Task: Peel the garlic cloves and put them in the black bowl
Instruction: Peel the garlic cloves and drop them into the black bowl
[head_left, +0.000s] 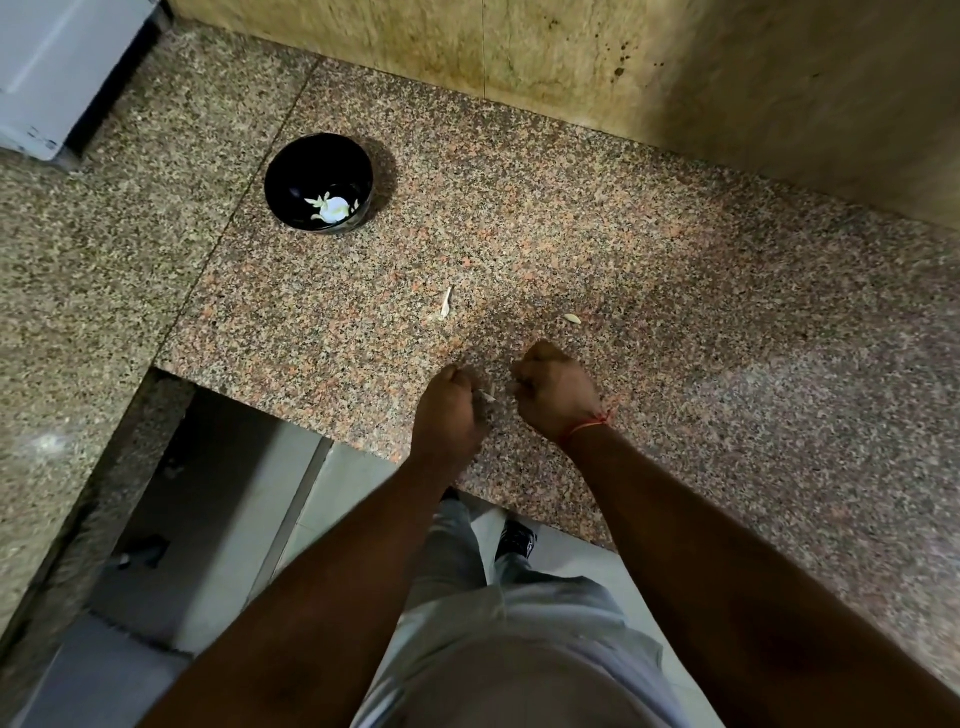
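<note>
over the granite counter (675, 322), left hand (449, 410) pinches a pale papery garlic clove (487, 396); right hand (556, 392) curled beside it.

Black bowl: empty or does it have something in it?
Not empty. The black bowl stands upright on the counter with white garlic and a few pale bits at its bottom.

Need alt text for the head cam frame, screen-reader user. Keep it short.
Seen from above, a person's left hand and right hand, both curled, work a small garlic piece between them over a speckled granite counter. A black bowl with white garlic inside sits farther back to the left, and a few peel scraps lie between.
</note>
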